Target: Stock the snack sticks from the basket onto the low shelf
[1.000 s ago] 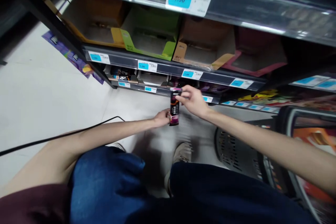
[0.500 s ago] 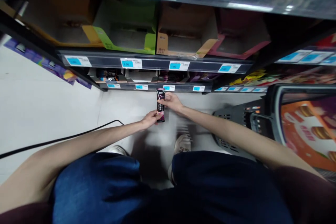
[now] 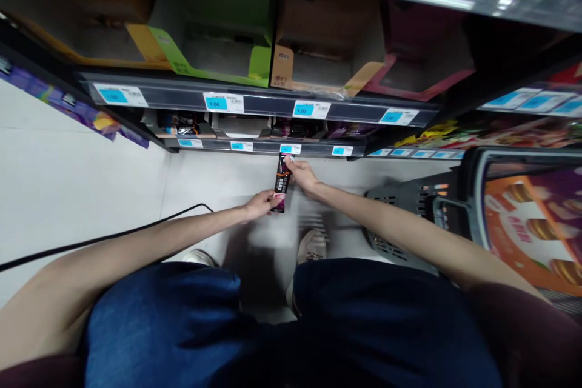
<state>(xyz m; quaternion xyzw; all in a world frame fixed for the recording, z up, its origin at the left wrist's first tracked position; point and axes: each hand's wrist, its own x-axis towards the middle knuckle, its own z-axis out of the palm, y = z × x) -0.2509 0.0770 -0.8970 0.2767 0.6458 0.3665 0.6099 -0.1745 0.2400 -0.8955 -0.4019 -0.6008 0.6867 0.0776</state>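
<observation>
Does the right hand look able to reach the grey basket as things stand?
Probably yes: the grey basket stands close to the right arm, and nothing visible blocks the way. The right hand holds the black packet, but the left hand also holds it, so letting go seems possible.

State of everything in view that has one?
Packet: held at both ends, seal unclear
Left grip: closed on packet's lower end as seen
Right grip: closed on its upper end
Green box: open-fronted
Tan box: open-fronted
Pink box: open-fronted
Basket: upright, orange pack inside
</observation>
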